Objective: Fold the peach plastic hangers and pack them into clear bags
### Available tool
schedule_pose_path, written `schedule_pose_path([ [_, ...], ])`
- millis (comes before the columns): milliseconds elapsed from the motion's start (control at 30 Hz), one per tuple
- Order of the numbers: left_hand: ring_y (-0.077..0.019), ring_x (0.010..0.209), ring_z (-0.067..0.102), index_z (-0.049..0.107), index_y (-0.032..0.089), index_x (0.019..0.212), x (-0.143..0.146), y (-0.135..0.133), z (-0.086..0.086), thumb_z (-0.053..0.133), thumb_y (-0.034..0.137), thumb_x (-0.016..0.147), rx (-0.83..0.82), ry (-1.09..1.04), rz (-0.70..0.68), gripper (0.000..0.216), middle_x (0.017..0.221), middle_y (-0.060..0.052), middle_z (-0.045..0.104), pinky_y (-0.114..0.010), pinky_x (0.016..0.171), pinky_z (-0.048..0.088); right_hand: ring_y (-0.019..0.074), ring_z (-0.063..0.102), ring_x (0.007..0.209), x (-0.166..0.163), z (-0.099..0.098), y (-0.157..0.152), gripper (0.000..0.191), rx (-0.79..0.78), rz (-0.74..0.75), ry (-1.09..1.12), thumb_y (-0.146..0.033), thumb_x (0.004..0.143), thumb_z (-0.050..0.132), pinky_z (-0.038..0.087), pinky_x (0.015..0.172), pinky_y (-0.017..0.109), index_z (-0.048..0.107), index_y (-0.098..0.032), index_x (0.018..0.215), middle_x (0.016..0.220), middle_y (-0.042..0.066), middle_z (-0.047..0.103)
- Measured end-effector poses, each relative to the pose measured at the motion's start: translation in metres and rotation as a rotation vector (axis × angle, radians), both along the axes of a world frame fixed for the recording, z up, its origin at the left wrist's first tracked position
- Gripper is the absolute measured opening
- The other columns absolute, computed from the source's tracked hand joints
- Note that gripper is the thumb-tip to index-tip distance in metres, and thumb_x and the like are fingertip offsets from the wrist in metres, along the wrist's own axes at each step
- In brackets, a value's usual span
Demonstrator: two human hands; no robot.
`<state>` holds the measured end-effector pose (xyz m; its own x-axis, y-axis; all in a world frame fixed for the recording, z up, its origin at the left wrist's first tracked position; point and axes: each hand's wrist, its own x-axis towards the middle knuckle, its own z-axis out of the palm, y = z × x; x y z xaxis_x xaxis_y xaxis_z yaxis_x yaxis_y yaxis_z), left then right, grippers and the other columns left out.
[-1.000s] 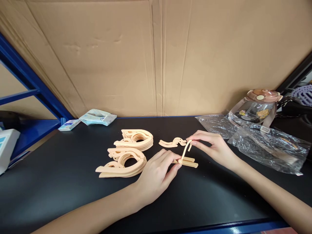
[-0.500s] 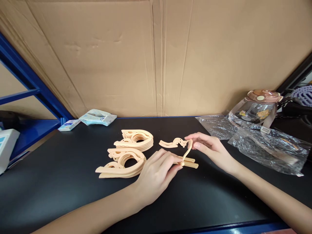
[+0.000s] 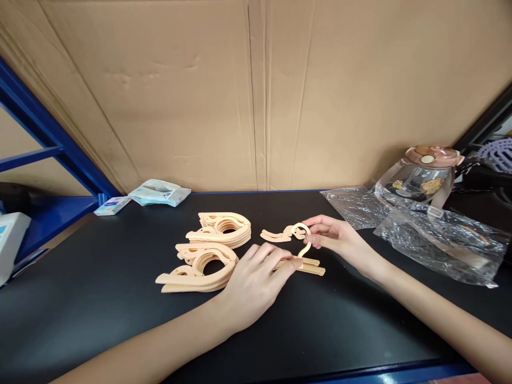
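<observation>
Your left hand (image 3: 253, 281) pinches the beige folding hanger (image 3: 316, 271) near its hook's base; your right hand (image 3: 336, 238), fingers curled, holds the curved hook (image 3: 306, 248). The hanger lies low at the black surface (image 3: 100, 298) (whether touching, I can't tell), right of two stacks (image 3: 208, 280).

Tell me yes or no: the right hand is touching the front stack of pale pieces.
No, the right hand is at the curved hook, apart from the front stack.

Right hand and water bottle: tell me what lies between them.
In the head view, crumpled clear plastic wrap lies on the black table between the right hand and the water bottle.
</observation>
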<state>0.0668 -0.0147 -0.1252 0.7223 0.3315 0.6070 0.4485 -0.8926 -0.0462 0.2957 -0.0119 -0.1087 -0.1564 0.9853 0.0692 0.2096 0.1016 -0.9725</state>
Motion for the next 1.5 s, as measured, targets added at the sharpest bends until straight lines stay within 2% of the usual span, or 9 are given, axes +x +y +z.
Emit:
schedule_pose_path([
  [133, -0.021, 0.092, 0.057, 0.054, 0.014, 0.12, 0.001, 0.002, -0.001, 0.046, 0.008, 0.094, 0.008, 0.052, 0.069, 0.028, 0.106, -0.007, 0.066, -0.034, 0.074, 0.041, 0.0166, 0.062, 0.074, 0.018, 0.0, 0.011, 0.031, 0.046, -0.119, -0.119, -0.038, 0.077, 0.062, 0.049, 0.068, 0.032, 0.063, -0.018, 0.1, 0.086, 0.005, 0.071],
  [300, -0.0223, 0.092, 0.056, 0.059, 0.014, 0.109, 0.002, 0.003, 0.001, 0.047, 0.012, 0.094, -0.027, 0.16, 0.112, 0.019, 0.105, -0.006, 0.065, -0.035, 0.074, 0.041, 0.0169, 0.062, 0.069, 0.045, -0.004, 0.025, 0.026, 0.039, -0.174, -0.29, -0.033, 0.073, 0.059, 0.047, 0.064, 0.031, 0.06, -0.018, 0.093, 0.075, 0.003, 0.069],
  [400, -0.0232, 0.094, 0.057, 0.062, 0.014, 0.103, 0.003, 0.004, 0.0, 0.046, 0.017, 0.096, -0.041, 0.192, 0.13, 0.018, 0.103, -0.007, 0.066, -0.037, 0.075, 0.041, 0.017, 0.061, 0.066, 0.051, -0.012, 0.029, 0.028, 0.029, -0.166, -0.357, -0.032, 0.073, 0.056, 0.047, 0.064, 0.032, 0.057, -0.018, 0.098, 0.07, 0.001, 0.068],
  [500, -0.0234, 0.093, 0.058, 0.063, 0.015, 0.102, 0.003, 0.005, -0.002, 0.048, 0.022, 0.096, -0.051, 0.212, 0.138, 0.018, 0.1, -0.007, 0.067, -0.037, 0.075, 0.04, 0.0173, 0.061, 0.068, 0.049, -0.019, 0.03, 0.033, 0.045, -0.149, -0.443, -0.033, 0.076, 0.053, 0.047, 0.069, 0.033, 0.053, -0.019, 0.106, 0.071, 0.0, 0.068],
  [600, -0.0226, 0.091, 0.058, 0.063, 0.016, 0.103, 0.003, 0.006, -0.003, 0.049, 0.018, 0.095, -0.048, 0.237, 0.143, 0.016, 0.097, -0.005, 0.067, -0.037, 0.074, 0.039, 0.0168, 0.06, 0.069, 0.044, -0.023, 0.028, 0.032, 0.085, -0.137, -0.556, -0.035, 0.082, 0.05, 0.045, 0.07, 0.034, 0.051, -0.02, 0.111, 0.077, -0.001, 0.067],
  [733, -0.0219, 0.089, 0.057, 0.063, 0.017, 0.101, 0.002, 0.007, -0.004, 0.053, 0.01, 0.091, -0.029, 0.267, 0.149, 0.016, 0.095, -0.005, 0.067, -0.035, 0.072, 0.037, 0.0165, 0.058, 0.065, 0.039, -0.022, 0.024, 0.03, 0.135, -0.119, -0.701, -0.033, 0.087, 0.045, 0.043, 0.066, 0.032, 0.05, -0.022, 0.114, 0.075, -0.003, 0.062],
  [967, -0.0236, 0.088, 0.055, 0.065, 0.016, 0.098, 0.004, 0.009, -0.007, 0.054, 0.009, 0.09, 0.035, 0.262, 0.2, 0.015, 0.091, -0.005, 0.066, -0.037, 0.073, 0.034, 0.0195, 0.061, 0.069, 0.033, -0.019, 0.019, 0.03, 0.197, -0.134, -0.893, -0.025, 0.089, 0.039, 0.042, 0.064, 0.032, 0.049, -0.021, 0.117, 0.074, -0.001, 0.061],
  [1200, -0.0249, 0.09, 0.054, 0.067, 0.019, 0.1, 0.005, 0.011, -0.008, 0.058, 0.01, 0.089, 0.078, 0.213, 0.247, 0.017, 0.088, -0.006, 0.066, -0.037, 0.07, 0.032, 0.0208, 0.063, 0.074, 0.03, -0.02, 0.018, 0.037, 0.271, -0.114, -0.965, -0.024, 0.09, 0.037, 0.047, 0.068, 0.032, 0.044, -0.018, 0.125, 0.079, 0.003, 0.063],
  [1500, -0.0243, 0.088, 0.055, 0.068, 0.02, 0.1, 0.006, 0.015, -0.008, 0.058, 0.008, 0.088, 0.074, 0.204, 0.249, 0.02, 0.09, -0.006, 0.067, -0.037, 0.071, 0.036, 0.0197, 0.062, 0.069, 0.035, -0.022, 0.022, 0.036, 0.275, -0.079, -0.966, -0.029, 0.093, 0.038, 0.046, 0.065, 0.032, 0.044, -0.018, 0.127, 0.072, 0.0, 0.06],
])
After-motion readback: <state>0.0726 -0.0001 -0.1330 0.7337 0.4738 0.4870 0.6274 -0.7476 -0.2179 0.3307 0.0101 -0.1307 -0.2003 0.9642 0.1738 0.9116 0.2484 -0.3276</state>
